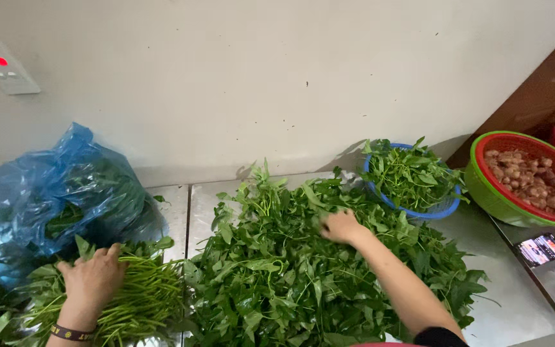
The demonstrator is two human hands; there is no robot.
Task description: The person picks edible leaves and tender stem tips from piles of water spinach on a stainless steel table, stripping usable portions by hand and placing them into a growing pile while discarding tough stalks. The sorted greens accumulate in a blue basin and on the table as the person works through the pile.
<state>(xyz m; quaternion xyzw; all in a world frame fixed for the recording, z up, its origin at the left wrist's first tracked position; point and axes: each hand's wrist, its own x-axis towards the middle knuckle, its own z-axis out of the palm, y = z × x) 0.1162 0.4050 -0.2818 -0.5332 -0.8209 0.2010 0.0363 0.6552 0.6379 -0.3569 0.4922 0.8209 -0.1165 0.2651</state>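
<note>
The work surface is a steel table (515,302) made of grey metal plates, standing against a pale painted wall (258,77). Nearest to the person, the left hand (92,279) lies flat on a bundle of green stems (142,299), its fingers spread and pressing down, closed on nothing. To the right of these fingers lies a big heap of leafy greens (277,270), fresh and shiny, with pointed leaves and thin stalks. The right hand (340,226) reaches into the top of this heap; its fingertips are buried in the leaves, so I cannot tell if they grip something. Behind the left fingers lies a blue plastic bag (46,193). Beyond the right fingers stands a blue basket (441,207) with picked leaves, and further right a green and red basket (489,189) of brownish pieces, with a phone (540,249) in front of it.
</note>
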